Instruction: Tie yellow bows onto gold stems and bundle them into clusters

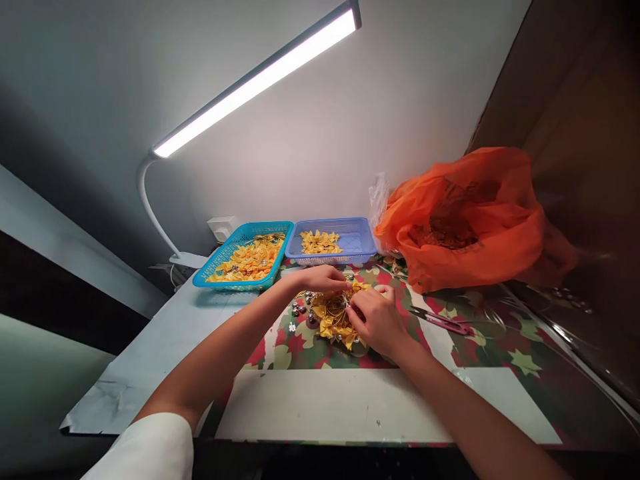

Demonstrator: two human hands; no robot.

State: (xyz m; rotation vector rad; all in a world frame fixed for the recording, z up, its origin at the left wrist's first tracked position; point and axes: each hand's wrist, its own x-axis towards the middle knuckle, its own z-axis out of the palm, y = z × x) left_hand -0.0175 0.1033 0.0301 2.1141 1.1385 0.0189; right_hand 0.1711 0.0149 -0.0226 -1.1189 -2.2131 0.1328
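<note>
Lamp: a long bright lamp (260, 77) hangs over the surface (165, 347) on a bent white neck.
Teal basket: a teal basket (243, 256) sits at the back left, full of small yellow folded pieces.
Blue basket: a blue basket (333, 241) sits just beside the teal one, to its right, with only a few yellow pieces in it.
Orange bag: a big orange bag (470, 217) lies at the back right, open toward the camera, with brown stuff inside.
Pink tool: a thin pink tool (443, 322) lies flat to the right of the hands, its long side running left to right and a bit toward the camera.
Beads: some small shiny beads (300, 309) lie just left of the yellow pile.
Cloth: a cloth (505, 347) with red and green leaves covers the middle and right of the surface.
Yellow pile: the yellow pile (333, 313) of folded pieces and thin gold string lies on the cloth in front of the baskets, between the two hands. It is a round heap, so it has no clear long side.
Left hand: the left hand (320, 279) rests on the back edge of the pile, fingers curled down onto it.
Right hand: the right hand (377, 320) covers the right side of the pile, its fingers pinching at the pieces. I cannot tell just which piece.
</note>
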